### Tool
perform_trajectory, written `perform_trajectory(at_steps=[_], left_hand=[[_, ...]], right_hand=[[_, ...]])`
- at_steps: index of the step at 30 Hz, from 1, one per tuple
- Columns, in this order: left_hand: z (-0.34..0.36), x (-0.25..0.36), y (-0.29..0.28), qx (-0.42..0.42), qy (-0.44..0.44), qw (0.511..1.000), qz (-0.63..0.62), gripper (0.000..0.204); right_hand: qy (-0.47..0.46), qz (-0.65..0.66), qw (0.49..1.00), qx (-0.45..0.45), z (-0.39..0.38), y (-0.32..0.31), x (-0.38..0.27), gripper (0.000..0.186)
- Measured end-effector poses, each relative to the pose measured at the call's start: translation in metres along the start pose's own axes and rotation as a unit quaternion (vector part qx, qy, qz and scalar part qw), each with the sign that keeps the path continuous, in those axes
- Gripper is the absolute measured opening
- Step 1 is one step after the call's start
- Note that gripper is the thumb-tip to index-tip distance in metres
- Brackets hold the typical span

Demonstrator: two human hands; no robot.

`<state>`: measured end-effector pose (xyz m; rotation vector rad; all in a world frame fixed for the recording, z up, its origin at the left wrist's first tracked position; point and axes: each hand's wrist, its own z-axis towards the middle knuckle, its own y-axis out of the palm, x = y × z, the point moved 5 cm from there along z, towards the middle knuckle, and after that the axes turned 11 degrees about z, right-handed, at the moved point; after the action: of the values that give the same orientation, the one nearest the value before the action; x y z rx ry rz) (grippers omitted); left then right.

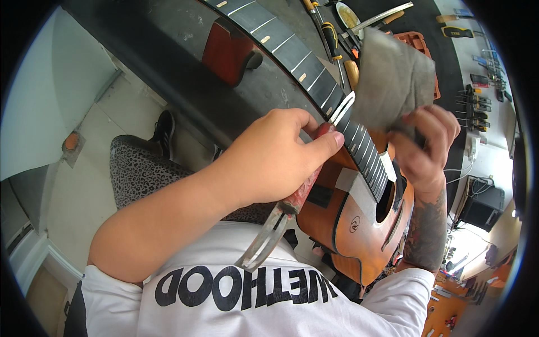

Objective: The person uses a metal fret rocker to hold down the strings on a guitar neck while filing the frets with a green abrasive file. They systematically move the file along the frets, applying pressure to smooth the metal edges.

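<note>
An acoustic guitar point(351, 236) lies with its fretted fingerboard point(306, 70) running up and left across the bench. My left hand point(275, 154) is closed around a slotted fret guard point(303, 194) with a worn red handle and a metal end on each side. The guard's upper slotted end rests over the fingerboard; its lower end points toward my shirt. My right hand point(424, 143), blurred, grips a worn grey sheet point(396, 78) raised over the far side of the neck. Whether the sheet is cloth or abrasive paper, I cannot tell. Tape point(357, 188) covers the top beside the fingerboard.
A red block-like support point(224, 53) stands by the neck on the dark bench point(168, 25). Beyond the neck are a yellow-and-black screwdriver point(331, 42), a small dish point(348, 16) and an orange-red case point(418, 42). Tools hang along the wall at right, above a black box point(483, 205).
</note>
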<state>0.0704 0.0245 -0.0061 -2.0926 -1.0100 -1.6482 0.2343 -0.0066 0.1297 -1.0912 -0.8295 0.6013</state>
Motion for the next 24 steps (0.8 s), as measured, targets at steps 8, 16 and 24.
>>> perform_trajectory(at_steps=[8,16,24], left_hand=[[0.004,-0.004,-0.003,-0.016,0.018,1.0,-0.004,0.045],[0.008,-0.005,-0.002,0.013,0.03,0.999,0.027,0.04],[0.006,-0.004,-0.001,0.001,0.005,1.0,-0.016,0.037]], right_hand=[[-0.029,0.012,0.999,-0.032,0.007,0.019,-0.008,0.029],[-0.047,-0.004,0.994,-0.098,0.023,0.021,-0.013,0.027],[-0.05,0.086,0.97,-0.22,0.048,0.033,-0.003,0.043]])
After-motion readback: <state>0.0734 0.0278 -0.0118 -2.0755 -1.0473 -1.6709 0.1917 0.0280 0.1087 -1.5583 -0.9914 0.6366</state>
